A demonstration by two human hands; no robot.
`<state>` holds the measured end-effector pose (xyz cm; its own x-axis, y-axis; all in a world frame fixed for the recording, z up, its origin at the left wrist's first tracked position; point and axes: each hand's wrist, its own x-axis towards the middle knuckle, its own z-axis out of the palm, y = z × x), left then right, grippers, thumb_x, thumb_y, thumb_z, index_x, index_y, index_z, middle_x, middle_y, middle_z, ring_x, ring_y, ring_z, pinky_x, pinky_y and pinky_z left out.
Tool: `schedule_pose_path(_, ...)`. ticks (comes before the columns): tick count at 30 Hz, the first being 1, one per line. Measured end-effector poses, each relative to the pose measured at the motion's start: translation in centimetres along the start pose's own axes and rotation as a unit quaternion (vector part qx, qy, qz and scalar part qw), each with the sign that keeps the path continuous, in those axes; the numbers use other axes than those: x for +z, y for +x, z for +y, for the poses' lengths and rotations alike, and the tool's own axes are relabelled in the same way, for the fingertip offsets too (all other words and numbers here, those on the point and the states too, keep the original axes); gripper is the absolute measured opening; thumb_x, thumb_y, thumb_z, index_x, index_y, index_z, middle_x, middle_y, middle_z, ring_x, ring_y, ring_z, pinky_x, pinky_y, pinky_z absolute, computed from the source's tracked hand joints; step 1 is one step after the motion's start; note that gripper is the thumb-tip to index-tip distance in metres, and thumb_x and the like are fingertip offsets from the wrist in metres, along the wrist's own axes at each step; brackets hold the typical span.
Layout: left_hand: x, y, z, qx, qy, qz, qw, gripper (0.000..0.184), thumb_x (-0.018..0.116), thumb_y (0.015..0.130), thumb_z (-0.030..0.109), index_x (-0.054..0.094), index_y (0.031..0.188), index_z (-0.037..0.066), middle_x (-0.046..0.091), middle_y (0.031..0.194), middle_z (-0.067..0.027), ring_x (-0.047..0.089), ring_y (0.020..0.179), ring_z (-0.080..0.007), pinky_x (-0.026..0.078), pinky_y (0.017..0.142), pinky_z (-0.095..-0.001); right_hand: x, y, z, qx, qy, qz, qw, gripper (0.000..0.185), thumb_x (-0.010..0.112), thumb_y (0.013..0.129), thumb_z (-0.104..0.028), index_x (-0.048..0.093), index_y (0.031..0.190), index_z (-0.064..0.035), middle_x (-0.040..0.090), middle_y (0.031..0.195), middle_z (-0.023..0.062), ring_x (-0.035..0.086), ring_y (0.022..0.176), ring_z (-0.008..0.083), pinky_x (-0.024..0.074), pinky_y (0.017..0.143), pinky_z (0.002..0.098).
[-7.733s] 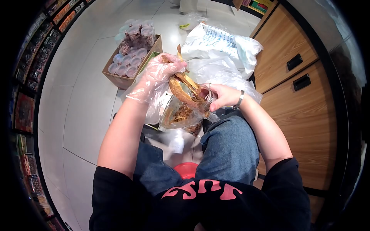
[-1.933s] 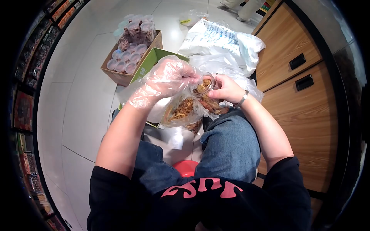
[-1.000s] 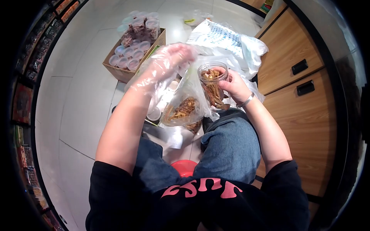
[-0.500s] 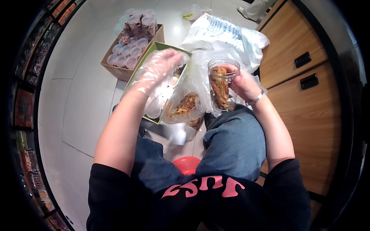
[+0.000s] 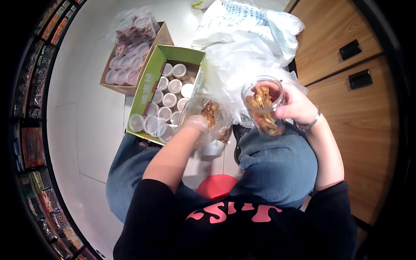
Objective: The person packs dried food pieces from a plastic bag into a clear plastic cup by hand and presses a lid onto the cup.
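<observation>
A clear jar point(image 5: 263, 112) with brown dried pieces point(image 5: 261, 100) inside stands open-mouthed above the person's right knee point(image 5: 277, 160), tilted a little. The right hand point(image 5: 298, 104) grips it from the right side, fingers wrapped round near the rim. To the left of the jar, and apart from it, a clear bag point(image 5: 221, 126) lies open with more brown strips point(image 5: 211, 113) showing; the gloved left hand point(image 5: 196, 124) is at the bag's near left side — its fingers are hidden, so I cannot tell whether they hold anything. Left of the bag sits a green box point(image 5: 147, 93) with lidded tubs point(image 5: 174, 86) in it, and beyond that a cardboard box point(image 5: 119, 89) filled with more tubs. White plastic bags point(image 5: 236, 65) lie on the far side — a wooden cabinet point(image 5: 346, 125) stands to the right.
</observation>
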<state>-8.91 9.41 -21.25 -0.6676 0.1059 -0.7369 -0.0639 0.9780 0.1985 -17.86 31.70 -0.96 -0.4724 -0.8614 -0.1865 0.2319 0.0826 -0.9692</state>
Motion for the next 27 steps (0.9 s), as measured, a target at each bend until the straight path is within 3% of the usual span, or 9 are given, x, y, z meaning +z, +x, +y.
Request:
schedule_pose_path(5,5.6,8.8,-0.3,-0.127,-0.043,-0.057,0.989,0.033,0.05,0.079,0.022,0.058,0.109,0.009,0.053,0.115,-0.0145,0.053,0.105,-0.0258,0.044,0.084,-0.0367,-0.7,0.0,-0.5,0.05,-0.038,0.012,0.998,0.075,0.082,0.055,-0.022,0.045,0.115,0.0027,0.054,0.104,0.0062,0.05,0.097,0.0133,0.0376,0.087,0.0258)
schedule_pose_path(8,3.1,9.9,1.2,-0.106,-0.131,-0.058,0.984,0.031,0.047,0.081,0.022,0.059,0.107,0.009,0.054,0.115,-0.0105,0.052,0.108,-0.0242,0.042,0.088,-0.0398,-1.5,0.3,-0.9,0.016,-0.165,-0.005,0.986,0.076,0.084,0.049,-0.03,0.05,0.11,0.0005,0.057,0.1,0.0083,0.055,0.09,0.016,0.0417,0.081,0.0266)
schedule_pose_path(12,2.3,13.0,1.4,-0.023,-0.108,0.039,0.993,0.029,0.049,0.078,0.019,0.06,0.101,0.005,0.058,0.105,-0.0132,0.056,0.097,-0.0246,0.042,0.083,-0.0367,-2.7,1.2,-1.3,-0.015,-0.223,-0.042,0.974,0.083,0.084,0.043,-0.036,0.05,0.108,0.0028,0.057,0.099,0.0128,0.057,0.09,0.0237,0.0437,0.079,0.0292)
schedule_pose_path(14,1.8,14.7,1.5,-0.018,-0.118,0.038,0.992,0.032,0.048,0.079,0.019,0.056,0.105,0.001,0.056,0.107,-0.0175,0.052,0.103,-0.0244,0.038,0.091,-0.0345,-3.3,1.5,-0.8,-0.012,-0.206,-0.044,0.978,0.085,0.085,0.043,-0.037,0.05,0.109,0.004,0.057,0.1,0.0137,0.057,0.09,0.0253,0.0441,0.079,0.0302)
schedule_pose_path(16,10.5,21.4,-1.3,-0.02,-0.088,0.057,0.994,0.036,0.052,0.076,0.019,0.054,0.107,-0.001,0.053,0.107,-0.0198,0.048,0.106,-0.0272,0.035,0.093,-0.0351,-3.6,1.5,-0.3,0.02,-0.173,-0.02,0.985,0.085,0.085,0.042,-0.036,0.05,0.108,0.0039,0.057,0.1,0.0138,0.058,0.089,0.0242,0.0444,0.078,0.0298)
schedule_pose_path(20,1.6,12.0,1.9,-0.034,-0.043,0.176,0.983,0.031,0.048,0.077,0.021,0.06,0.101,0.006,0.057,0.102,-0.0143,0.051,0.101,-0.0288,0.037,0.089,-0.0423,-4.0,0.3,0.9,0.092,-0.044,0.032,0.994,0.088,0.087,0.04,-0.029,0.046,0.112,0.0036,0.056,0.102,0.011,0.055,0.094,0.0186,0.043,0.081,0.0294)
schedule_pose_path(23,0.3,11.7,2.0,-0.041,-0.049,0.232,0.971,0.034,0.049,0.077,0.022,0.057,0.106,0.006,0.055,0.106,-0.0137,0.039,0.113,-0.0345,0.032,0.094,-0.0443,-4.3,-0.5,1.2,0.105,0.012,0.029,0.994,0.091,0.088,0.041,-0.024,0.043,0.115,0.0048,0.055,0.104,0.0112,0.053,0.096,0.0186,0.0422,0.083,0.0296)
schedule_pose_path(25,0.7,13.3,0.7,-0.014,-0.135,0.086,0.987,0.056,0.06,0.069,0.021,0.041,0.115,-0.003,0.031,0.126,-0.0224,0.044,0.107,-0.0375,0.04,0.088,-0.0409,-4.3,-1.1,1.2,0.111,0.036,0.034,0.993,0.09,0.087,0.043,-0.022,0.042,0.115,0.0053,0.054,0.105,0.0115,0.053,0.097,0.0186,0.0416,0.084,0.0296)
schedule_pose_path(27,1.7,13.7,0.6,-0.017,-0.085,0.123,0.989,0.045,0.057,0.072,0.022,0.049,0.111,0.001,0.043,0.118,-0.0185,0.041,0.112,-0.0368,0.037,0.09,-0.0433,-4.5,-1.4,1.2,0.101,0.035,0.026,0.994,0.089,0.087,0.044,-0.022,0.042,0.115,0.0052,0.054,0.106,0.0115,0.053,0.097,0.0183,0.0415,0.085,0.0295)
